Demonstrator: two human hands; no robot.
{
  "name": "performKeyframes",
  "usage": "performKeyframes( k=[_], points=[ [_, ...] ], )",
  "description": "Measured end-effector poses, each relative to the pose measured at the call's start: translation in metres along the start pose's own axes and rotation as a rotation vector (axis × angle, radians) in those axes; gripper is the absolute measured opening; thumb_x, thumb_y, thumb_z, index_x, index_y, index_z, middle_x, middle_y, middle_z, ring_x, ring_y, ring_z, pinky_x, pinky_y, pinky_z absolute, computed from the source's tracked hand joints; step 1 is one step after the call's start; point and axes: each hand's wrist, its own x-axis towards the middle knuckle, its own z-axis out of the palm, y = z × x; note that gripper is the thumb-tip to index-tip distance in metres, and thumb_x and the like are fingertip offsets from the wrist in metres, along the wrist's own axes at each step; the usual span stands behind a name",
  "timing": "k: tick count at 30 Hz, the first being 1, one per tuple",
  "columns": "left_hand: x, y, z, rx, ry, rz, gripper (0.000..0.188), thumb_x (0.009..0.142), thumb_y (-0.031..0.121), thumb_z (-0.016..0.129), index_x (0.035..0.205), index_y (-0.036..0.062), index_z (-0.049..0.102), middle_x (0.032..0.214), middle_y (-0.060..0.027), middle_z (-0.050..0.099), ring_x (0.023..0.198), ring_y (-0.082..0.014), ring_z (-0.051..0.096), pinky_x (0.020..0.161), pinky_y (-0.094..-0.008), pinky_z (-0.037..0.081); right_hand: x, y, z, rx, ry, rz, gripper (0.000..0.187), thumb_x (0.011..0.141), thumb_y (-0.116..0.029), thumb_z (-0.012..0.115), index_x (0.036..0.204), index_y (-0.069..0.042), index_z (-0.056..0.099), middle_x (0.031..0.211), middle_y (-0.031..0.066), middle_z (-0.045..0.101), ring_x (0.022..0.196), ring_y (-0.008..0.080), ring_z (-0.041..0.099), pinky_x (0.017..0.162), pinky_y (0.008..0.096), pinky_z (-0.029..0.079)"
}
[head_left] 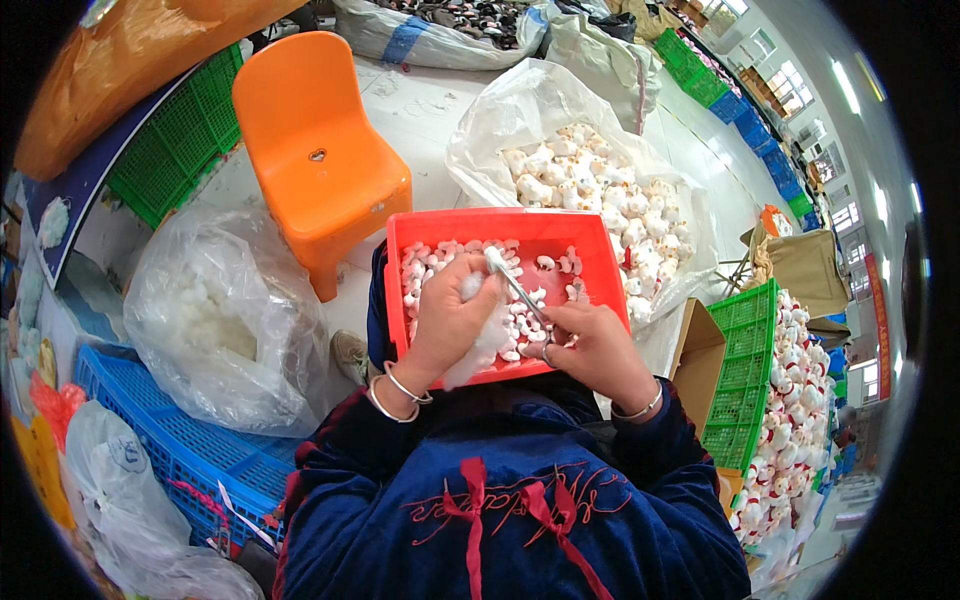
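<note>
A red plastic tray point(590, 240) rests on my lap and holds several small white toy shells. My left hand point(447, 318) grips a small white toy piece point(470, 287) together with a tuft of white stuffing fibre point(488, 338) hanging below it. My right hand point(593, 345) holds thin metal tweezers point(515, 283), whose tip reaches into the piece in my left hand. Both hands hover over the middle of the tray.
A clear bag of white stuffing point(215, 315) sits at my left on a blue crate point(190, 450). An orange plastic chair point(315, 150) stands ahead. A large bag of white plush toys point(600, 190) lies beyond the tray. A green crate point(745, 375) of finished toys stands at my right.
</note>
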Motion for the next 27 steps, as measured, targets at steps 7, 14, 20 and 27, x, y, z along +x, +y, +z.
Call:
performKeyframes(
  k=[7,14,20,27],
  points=[
    [0.01,-0.011,-0.028,0.603,-0.312,0.372,0.043,0.082,-0.008,0.055,0.121,-0.0036,0.07,0.122,-0.0165,0.072,0.109,-0.0226,0.071,0.103,-0.035,0.052,-0.022,0.033,-0.042,-0.349,0.118,-0.026,0.04,0.076,-0.024,0.085,0.112,-0.011,0.071,0.091,0.0062,0.066,0.095,0.0273,0.062,0.084,0.0409,0.041],
    [0.0,0.011,-0.007,-0.006,-0.211,-0.227,0.024,0.098,0.009,0.068,0.119,-0.0032,0.071,0.105,-0.0083,0.075,0.1,-0.0136,0.07,0.091,-0.0271,0.054,-0.027,0.04,-0.051,-0.472,0.096,-0.17,0.034,0.074,-0.018,0.083,0.105,-0.014,0.07,0.095,0.0034,0.064,0.099,0.0243,0.059,0.086,0.0401,0.04],
    [-0.005,-0.006,0.0,-0.078,-0.179,-0.25,0.017,0.098,0.013,0.071,0.11,0.0001,0.071,0.099,-0.0025,0.073,0.091,-0.006,0.065,0.081,-0.0225,0.053,-0.016,0.039,-0.045,-0.444,0.007,-0.191,0.04,0.073,-0.016,0.083,0.11,-0.015,0.07,0.099,0.0013,0.064,0.105,0.0234,0.059,0.088,0.0401,0.041],
    [-0.004,-0.003,-0.008,-0.382,-0.11,-0.4,0.017,0.099,0.014,0.069,0.112,0.0025,0.069,0.095,-0.0022,0.071,0.087,-0.008,0.066,0.078,-0.0246,0.054,-0.016,0.057,-0.041,-0.183,0.018,-0.098,0.056,0.069,-0.02,0.087,0.12,-0.008,0.068,0.113,0.0118,0.063,0.112,0.0325,0.058,0.096,0.0431,0.045]
  ],
)
